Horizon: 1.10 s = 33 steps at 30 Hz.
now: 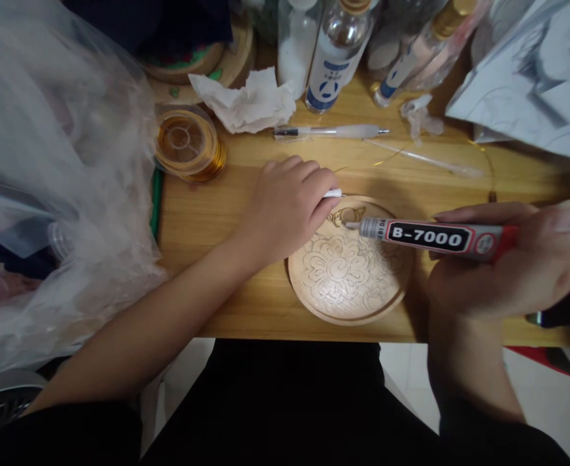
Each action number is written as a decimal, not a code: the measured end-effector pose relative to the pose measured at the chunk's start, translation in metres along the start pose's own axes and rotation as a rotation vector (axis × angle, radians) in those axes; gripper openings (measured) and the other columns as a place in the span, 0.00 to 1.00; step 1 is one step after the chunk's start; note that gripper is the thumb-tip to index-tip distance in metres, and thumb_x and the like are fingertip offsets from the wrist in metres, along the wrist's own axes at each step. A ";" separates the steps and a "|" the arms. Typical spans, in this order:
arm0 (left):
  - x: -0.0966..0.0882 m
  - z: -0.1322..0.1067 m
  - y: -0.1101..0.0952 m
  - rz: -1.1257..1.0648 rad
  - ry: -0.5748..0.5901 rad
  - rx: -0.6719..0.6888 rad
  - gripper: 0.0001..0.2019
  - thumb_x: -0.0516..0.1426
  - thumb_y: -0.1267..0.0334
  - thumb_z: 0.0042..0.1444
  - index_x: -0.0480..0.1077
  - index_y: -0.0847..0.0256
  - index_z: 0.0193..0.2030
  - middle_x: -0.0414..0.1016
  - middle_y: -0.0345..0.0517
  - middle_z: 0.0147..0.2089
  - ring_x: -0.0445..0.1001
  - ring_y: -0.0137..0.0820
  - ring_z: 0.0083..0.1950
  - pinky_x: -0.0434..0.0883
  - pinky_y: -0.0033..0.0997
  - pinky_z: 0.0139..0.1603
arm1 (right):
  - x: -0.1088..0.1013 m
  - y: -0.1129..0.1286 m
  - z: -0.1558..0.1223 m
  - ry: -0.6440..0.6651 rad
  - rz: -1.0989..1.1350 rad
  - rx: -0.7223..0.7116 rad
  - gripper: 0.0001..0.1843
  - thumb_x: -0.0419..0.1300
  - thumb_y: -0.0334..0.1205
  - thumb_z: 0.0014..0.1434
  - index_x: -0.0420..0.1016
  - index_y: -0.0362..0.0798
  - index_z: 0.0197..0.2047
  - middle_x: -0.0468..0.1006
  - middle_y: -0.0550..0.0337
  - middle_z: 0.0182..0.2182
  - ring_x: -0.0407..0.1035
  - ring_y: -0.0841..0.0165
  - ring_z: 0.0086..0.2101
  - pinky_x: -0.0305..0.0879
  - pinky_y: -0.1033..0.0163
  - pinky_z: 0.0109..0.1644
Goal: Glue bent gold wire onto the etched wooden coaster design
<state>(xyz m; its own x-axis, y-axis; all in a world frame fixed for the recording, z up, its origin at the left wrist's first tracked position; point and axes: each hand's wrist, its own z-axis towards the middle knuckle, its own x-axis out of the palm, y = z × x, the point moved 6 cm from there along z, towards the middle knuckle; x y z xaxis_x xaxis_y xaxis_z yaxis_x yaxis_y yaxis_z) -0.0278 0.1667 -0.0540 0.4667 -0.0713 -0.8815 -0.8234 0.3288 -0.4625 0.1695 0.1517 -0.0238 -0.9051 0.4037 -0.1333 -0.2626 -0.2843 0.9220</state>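
A round wooden disc (350, 275) with a drawn flower pattern lies near the table's front edge. My right hand (503, 265) is closed round a tube of B-7000 glue (435, 237), held sideways with its nozzle over the disc's upper part. My left hand (289, 204) rests at the disc's upper left edge, fingers closed on a thin white stick-like tool (333, 193) whose tip points right. A thin gold wire (340, 169) runs past its fingertips.
A spool of gold wire (189, 144) sits at the left, a crumpled tissue (246, 100) behind it. A white pen (330, 131), bottles (338, 52) and printed paper (532, 77) line the back. A clear plastic bag (56, 181) fills the left side.
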 end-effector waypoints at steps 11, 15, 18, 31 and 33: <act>0.000 -0.001 0.000 0.002 -0.013 -0.005 0.09 0.53 0.60 0.67 0.73 0.59 0.42 0.75 0.44 0.37 0.72 0.37 0.44 0.63 0.38 0.45 | -0.001 -0.001 -0.001 0.012 0.004 -0.024 0.30 0.44 0.33 0.71 0.77 0.47 0.21 0.77 0.67 0.18 0.68 0.80 0.18 0.59 0.68 0.19; 0.000 -0.001 0.000 -0.001 -0.024 0.007 0.10 0.52 0.60 0.67 0.73 0.59 0.42 0.75 0.43 0.37 0.73 0.37 0.44 0.64 0.37 0.44 | 0.001 0.000 -0.001 0.007 0.037 0.002 0.30 0.45 0.31 0.71 0.76 0.48 0.20 0.77 0.69 0.18 0.68 0.81 0.18 0.60 0.68 0.19; 0.000 -0.001 0.000 0.003 -0.004 -0.002 0.10 0.52 0.60 0.67 0.73 0.59 0.42 0.75 0.44 0.37 0.73 0.37 0.44 0.64 0.38 0.45 | -0.001 -0.003 -0.001 -0.028 0.062 0.011 0.30 0.46 0.32 0.70 0.73 0.47 0.18 0.77 0.68 0.17 0.68 0.79 0.18 0.60 0.66 0.19; -0.001 -0.001 0.000 -0.012 -0.004 -0.005 0.10 0.52 0.60 0.67 0.73 0.59 0.42 0.75 0.44 0.36 0.72 0.38 0.44 0.64 0.39 0.45 | 0.001 -0.002 0.000 -0.008 -0.031 0.024 0.31 0.43 0.35 0.71 0.74 0.47 0.19 0.74 0.66 0.16 0.67 0.77 0.16 0.59 0.66 0.18; -0.001 -0.001 0.000 -0.008 0.010 -0.012 0.10 0.52 0.60 0.67 0.73 0.59 0.42 0.75 0.45 0.36 0.72 0.38 0.44 0.64 0.39 0.45 | 0.001 -0.002 0.000 -0.016 -0.035 0.015 0.31 0.44 0.36 0.71 0.75 0.47 0.19 0.74 0.65 0.15 0.65 0.77 0.15 0.56 0.65 0.17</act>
<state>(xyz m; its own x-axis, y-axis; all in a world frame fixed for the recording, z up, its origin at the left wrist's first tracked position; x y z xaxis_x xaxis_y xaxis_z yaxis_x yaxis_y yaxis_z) -0.0283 0.1660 -0.0534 0.4697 -0.0832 -0.8789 -0.8237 0.3170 -0.4702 0.1695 0.1528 -0.0257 -0.8900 0.4267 -0.1603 -0.2890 -0.2562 0.9224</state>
